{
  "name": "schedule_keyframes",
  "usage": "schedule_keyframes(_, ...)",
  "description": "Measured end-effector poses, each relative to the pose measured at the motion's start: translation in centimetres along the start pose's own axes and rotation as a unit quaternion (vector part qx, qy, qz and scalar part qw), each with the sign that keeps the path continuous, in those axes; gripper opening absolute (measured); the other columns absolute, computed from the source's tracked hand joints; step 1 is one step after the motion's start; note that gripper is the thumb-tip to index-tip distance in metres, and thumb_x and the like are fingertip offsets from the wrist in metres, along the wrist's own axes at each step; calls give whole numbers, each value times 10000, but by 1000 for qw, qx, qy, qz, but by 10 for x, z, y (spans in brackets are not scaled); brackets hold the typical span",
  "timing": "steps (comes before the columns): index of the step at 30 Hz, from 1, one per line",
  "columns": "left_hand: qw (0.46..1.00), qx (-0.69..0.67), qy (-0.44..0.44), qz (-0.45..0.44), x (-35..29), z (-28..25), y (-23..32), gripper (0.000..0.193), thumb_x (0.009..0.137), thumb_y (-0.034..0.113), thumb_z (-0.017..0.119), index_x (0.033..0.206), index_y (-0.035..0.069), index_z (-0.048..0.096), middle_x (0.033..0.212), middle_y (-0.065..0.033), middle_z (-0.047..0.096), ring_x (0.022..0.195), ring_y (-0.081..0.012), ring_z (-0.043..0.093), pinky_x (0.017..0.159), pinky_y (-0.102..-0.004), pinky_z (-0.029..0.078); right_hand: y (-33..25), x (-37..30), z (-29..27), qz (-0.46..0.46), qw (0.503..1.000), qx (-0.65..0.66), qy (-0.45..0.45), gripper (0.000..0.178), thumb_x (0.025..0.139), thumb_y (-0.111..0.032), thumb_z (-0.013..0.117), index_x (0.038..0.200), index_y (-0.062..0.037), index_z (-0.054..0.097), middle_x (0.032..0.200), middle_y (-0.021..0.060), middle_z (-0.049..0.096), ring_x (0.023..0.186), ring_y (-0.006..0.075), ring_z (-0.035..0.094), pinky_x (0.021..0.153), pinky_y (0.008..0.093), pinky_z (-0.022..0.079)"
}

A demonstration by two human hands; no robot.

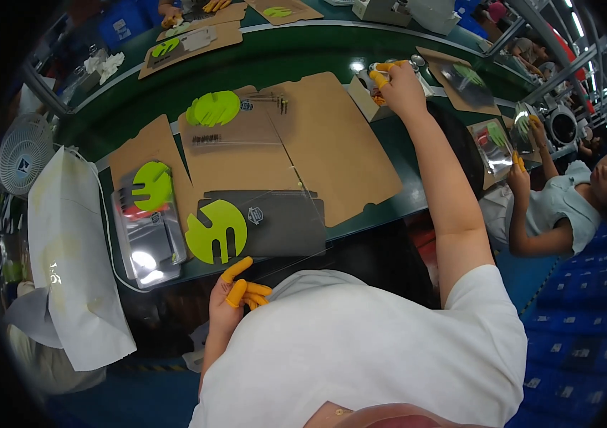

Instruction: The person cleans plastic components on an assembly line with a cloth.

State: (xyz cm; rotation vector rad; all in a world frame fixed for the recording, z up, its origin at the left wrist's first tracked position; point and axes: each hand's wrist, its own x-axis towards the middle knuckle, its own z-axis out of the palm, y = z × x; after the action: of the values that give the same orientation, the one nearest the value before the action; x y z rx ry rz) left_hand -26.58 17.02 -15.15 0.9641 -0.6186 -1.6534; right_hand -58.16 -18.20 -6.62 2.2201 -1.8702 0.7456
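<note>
My right hand (pixel 402 87), with orange finger covers, reaches to a small cardboard box (pixel 369 102) at the back right. Its fingers are apart over the box, and nothing shows between them. Close to the table's front edge, my left hand (pixel 236 291) hangs with its fingers bent and apart, also in orange covers, holding nothing visible. Just beyond it lies a dark grey flat sheet (pixel 286 222) with a lime-green rounded cutout (pixel 216 232) at its left end. Behind that, clear film pieces and stacked lime-green cutouts (pixel 214 108) rest on a brown cardboard sheet (pixel 346 153).
A stack of clear packs (pixel 150 242) with a lime-green cutout (pixel 152 185) lies at the left. Beyond are a white bag (pixel 75 271) and a fan (pixel 24 153). A co-worker (pixel 557 196) handles a clear pack at the right. More cardboard sheets (pixel 196 53) lie across the table.
</note>
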Motion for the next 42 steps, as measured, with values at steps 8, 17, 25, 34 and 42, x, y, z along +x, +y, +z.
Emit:
schedule_keyframes(8,1000,20,-13,-5,11,-5,0,382,934,178,440,1273,10,386,907,-196,638,707,-202,629,622,-235,471,14,14,2,-49,998,-38,-1,195,720,-12,538,897,8,617,934,169,551,884,336,564,782,404,456)
schedule_keyframes(17,999,31,-23,-5,5,-7,-6,379,939,194,439,1276,28,395,909,-247,622,719,-240,640,666,-256,507,6,6,1,-60,997,-13,53,128,712,3,557,825,40,603,887,179,541,843,353,542,743,400,447)
schedule_keyframes(25,998,26,-42,42,13,5,3,410,943,200,424,1313,47,333,970,-245,607,744,-238,647,635,-242,502,8,0,-1,-48,995,65,57,131,731,-3,542,844,32,599,884,182,539,848,348,552,738,385,454)
schedule_keyframes(34,996,82,-40,5,15,21,11,389,954,102,332,1338,56,289,1008,-172,615,783,-206,633,622,-237,478,-32,-78,-14,57,896,439,-38,219,824,-11,551,1034,-3,610,932,31,604,834,113,552,759,221,423)
schedule_keyframes(42,993,67,-99,-13,19,19,4,380,957,136,367,1329,65,328,1023,-169,617,860,-199,626,722,-230,471,-14,-138,-17,152,782,601,-56,223,845,-12,533,1057,37,578,963,61,597,852,121,563,753,231,444)
